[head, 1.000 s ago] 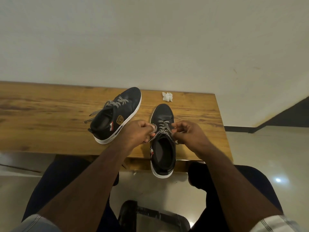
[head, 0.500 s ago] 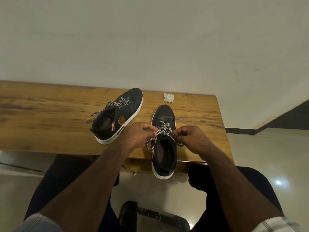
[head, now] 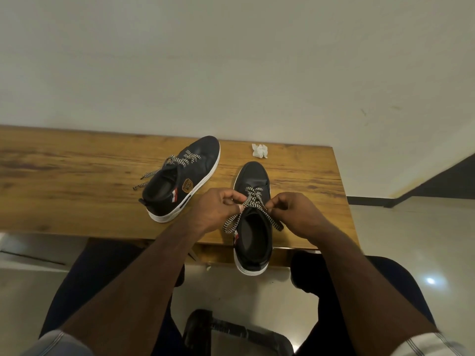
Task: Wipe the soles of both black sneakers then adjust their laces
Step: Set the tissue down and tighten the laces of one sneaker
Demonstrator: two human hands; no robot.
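We are working on the near sneaker point(head: 253, 222), whose heel is hanging over the front edge of the surface point(head: 64, 191). Since a moment ago the lace ends point(head: 232, 223) are coming out looser and are now hanging down on both sides of the opening, so we judge the lacing step is under way. Our left hand point(head: 218, 209) and right hand point(head: 293, 211) are each pinching a lace strand over the tongue. The other sneaker point(head: 180, 181) is lying toward the back edge, the tissue point(head: 260, 150) beside it.
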